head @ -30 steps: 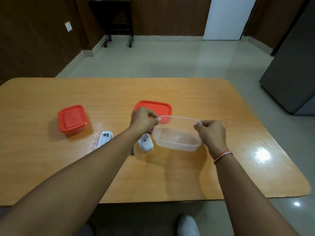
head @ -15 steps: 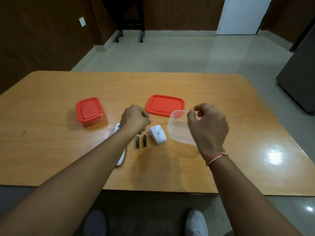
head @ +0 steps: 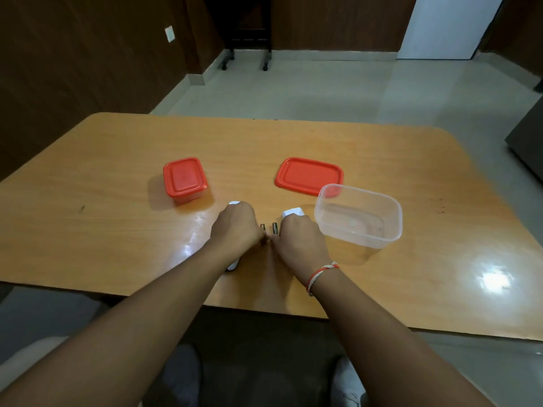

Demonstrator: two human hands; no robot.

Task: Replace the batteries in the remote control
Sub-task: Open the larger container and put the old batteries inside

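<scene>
Remote control (head: 234, 264), white, lay on the wooden table (head: 396, 160) under the left hand (head: 236, 230), with only its far tip and near end showing. That hand's fingers were curled over it, though whether they gripped it I cannot tell. Two batteries (head: 274, 228) lay side by side between the hands. The right hand (head: 299, 239) covered a small white piece (head: 293, 212), its fingers bent downward and hidden, so its grip cannot be judged.

Just to the right stood a clear tub (head: 393, 230), open, with its red lid (head: 308, 174) lying flat behind it. A smaller red-lidded box (head: 184, 179) sat farther left. The glossy tabletop carried bright glare patches. Beyond it stretched a pale tiled floor (head: 293, 89), dark wood-panelled walls (head: 73, 54) and a white door (head: 446, 24).
</scene>
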